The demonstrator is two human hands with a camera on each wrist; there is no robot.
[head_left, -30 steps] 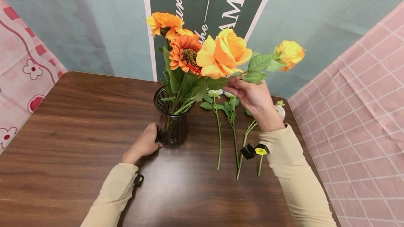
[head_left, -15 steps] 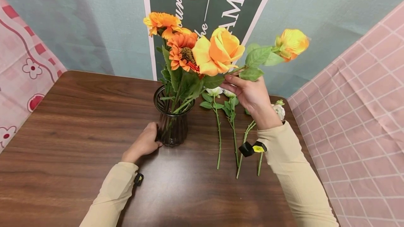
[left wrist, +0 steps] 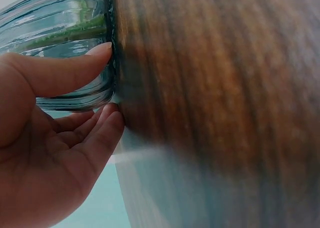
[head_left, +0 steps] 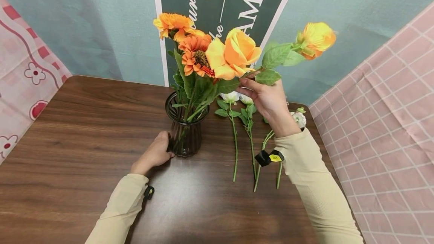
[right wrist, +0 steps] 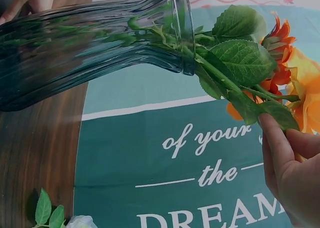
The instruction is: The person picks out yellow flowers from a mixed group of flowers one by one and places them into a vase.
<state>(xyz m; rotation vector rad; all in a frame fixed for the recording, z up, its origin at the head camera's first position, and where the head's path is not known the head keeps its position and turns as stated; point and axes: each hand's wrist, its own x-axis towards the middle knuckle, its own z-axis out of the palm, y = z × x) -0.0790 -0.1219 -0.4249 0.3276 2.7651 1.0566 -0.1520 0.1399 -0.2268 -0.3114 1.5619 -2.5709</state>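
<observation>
A dark, ribbed glass vase stands on the wooden table with several flowers in it. My left hand grips the vase low down; in the left wrist view the thumb lies on one side of the glass and the fingers on the other. At the right of the bouquet, my right hand pinches a leafy rose stem just behind the big orange-yellow rose. A yellow rosebud sticks out to the right above that hand. An orange sunflower and a ruffled orange bloom rise on the left.
Several white roses with long green stems lie on the table right of the vase, partly beneath the right arm. A blue-green cloth with a dark printed panel hangs behind; pink cloths flank both sides.
My right hand has shifted slightly up and left with the rose stem. The yellow rosebud has swung up and right, while the large rose moved slightly left. My left hand stays at the vase.
</observation>
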